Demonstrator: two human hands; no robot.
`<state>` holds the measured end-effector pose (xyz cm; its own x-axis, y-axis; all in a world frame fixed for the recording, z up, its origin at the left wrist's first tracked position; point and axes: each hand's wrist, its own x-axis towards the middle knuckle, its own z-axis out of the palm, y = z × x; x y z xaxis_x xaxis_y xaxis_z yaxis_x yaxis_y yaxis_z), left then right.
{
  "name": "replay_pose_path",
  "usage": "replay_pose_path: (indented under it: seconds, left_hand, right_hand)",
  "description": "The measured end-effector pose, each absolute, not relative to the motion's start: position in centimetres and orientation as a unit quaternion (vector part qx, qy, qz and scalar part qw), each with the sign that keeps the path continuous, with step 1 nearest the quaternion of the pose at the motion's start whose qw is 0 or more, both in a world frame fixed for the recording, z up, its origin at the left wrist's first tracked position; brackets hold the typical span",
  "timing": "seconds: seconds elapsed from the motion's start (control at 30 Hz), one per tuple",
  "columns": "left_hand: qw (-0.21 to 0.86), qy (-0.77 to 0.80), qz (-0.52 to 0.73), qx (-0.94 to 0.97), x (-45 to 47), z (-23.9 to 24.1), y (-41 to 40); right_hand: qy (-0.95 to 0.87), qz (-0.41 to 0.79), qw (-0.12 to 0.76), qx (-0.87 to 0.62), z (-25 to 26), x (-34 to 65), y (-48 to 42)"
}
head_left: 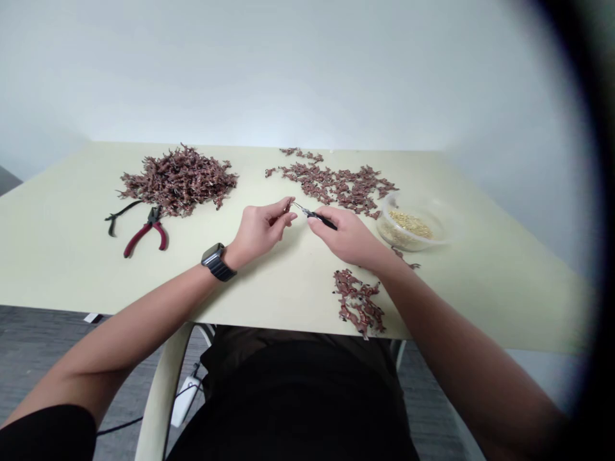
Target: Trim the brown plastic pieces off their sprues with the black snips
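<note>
My left hand (257, 230), with a dark watch (218, 261) on its wrist, pinches a small brown figure (288, 205) between thumb and fingers. Most of that figure is hidden by the fingertips. In my right hand (353, 235) is a black-handled tool (323, 220) with a thin silver tip; its exact kind is unclear. The tip points left and meets or nearly meets the figure. Both hands are above the middle of the pale table (269, 282). Just right of my right hand stands a clear plastic bowl (384, 224) holding many tiny gold-coloured pieces (410, 224).
A tall heap of brown animal-like figures (182, 179) lies at the back left. Beside it are red-handled pliers (152, 224) and a black strip (120, 212). More figures spread flat (336, 186) behind my hands, and a smaller cluster (358, 301) lies near the front edge.
</note>
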<state>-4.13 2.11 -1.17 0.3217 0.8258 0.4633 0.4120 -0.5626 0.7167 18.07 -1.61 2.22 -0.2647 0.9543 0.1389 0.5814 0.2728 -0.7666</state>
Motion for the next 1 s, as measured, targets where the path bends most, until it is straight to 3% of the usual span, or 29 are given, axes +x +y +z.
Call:
replay_pose_path:
  seconds: [0.13,0.27,0.37,0.6,0.67,0.83,0.9,1.0]
  left_hand:
    - [0.049,0.38,0.402,0.831,-4.7,-2.1,3.0]
    - [0.0,0.383,0.381,0.842,-4.8,-2.2,3.2]
    - [0.066,0.393,0.391,0.83,-4.6,-1.6,2.9]
    - [0.37,0.381,0.421,0.736,-4.2,-1.0,2.7]
    - [0.36,0.379,0.423,0.74,-4.3,-1.1,2.8]
    - [0.144,0.373,0.432,0.809,-4.8,-1.2,3.0]
    - [0.165,0.376,0.442,0.797,-4.8,-1.0,3.1]
    - [0.333,0.383,0.461,0.728,-4.5,-0.4,2.9]
  right_hand:
    - [-0.647,0.474,0.311,-0.51,2.5,18.0,-1.6]
    - [-0.582,0.576,0.31,-0.484,2.7,17.9,-1.5]
    - [-0.579,0.581,0.31,-0.481,2.7,17.9,-1.4]
    - [-0.651,0.447,0.334,-0.514,2.1,17.8,-1.4]
    - [-0.65,0.448,0.337,-0.513,2.1,17.8,-1.5]
    - [-0.548,0.619,0.316,-0.466,2.5,17.8,-1.7]
    - [-0.542,0.628,0.322,-0.456,2.4,17.9,-1.6]
    - [-0.607,0.517,0.348,-0.493,2.1,18.1,-1.3]
